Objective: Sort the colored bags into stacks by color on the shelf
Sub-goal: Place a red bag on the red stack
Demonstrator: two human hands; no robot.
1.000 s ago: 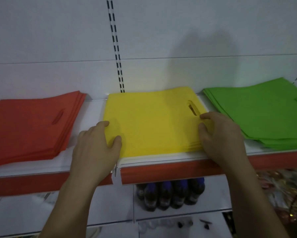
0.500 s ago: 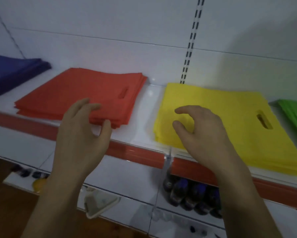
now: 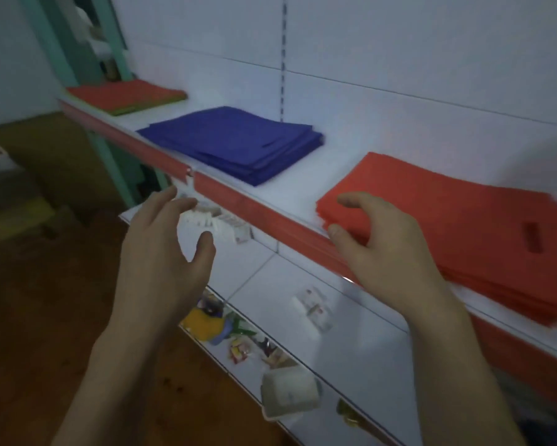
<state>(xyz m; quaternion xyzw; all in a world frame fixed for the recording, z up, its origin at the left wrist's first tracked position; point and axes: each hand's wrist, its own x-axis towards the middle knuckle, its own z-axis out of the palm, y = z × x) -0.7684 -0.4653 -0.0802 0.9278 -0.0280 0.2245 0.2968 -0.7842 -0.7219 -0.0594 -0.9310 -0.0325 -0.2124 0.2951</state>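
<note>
A stack of red bags [image 3: 457, 217] with a cut-out handle lies on the white shelf [image 3: 290, 188] at the right. A blue stack [image 3: 238, 143] lies further left, and a mixed pile [image 3: 126, 94] with a red bag on top and a green edge beneath sits at the far left end. My right hand [image 3: 386, 249] hovers in front of the red stack's near left corner, fingers loosely curled, holding nothing. My left hand [image 3: 164, 252] hangs below the shelf's red front edge, fingers relaxed and empty.
A lower white shelf [image 3: 302, 317] holds small packets, a yellow and blue item [image 3: 206, 323] and a white tub [image 3: 288, 394]. A green post [image 3: 109, 149] stands at the shelf's left end. Brown floor and a low cabinet lie to the left.
My view has swung left: the yellow and green stacks have left the frame, the blue stack and far-left mixed pile have come in. Both hands moved left along the shelf, still empty.
</note>
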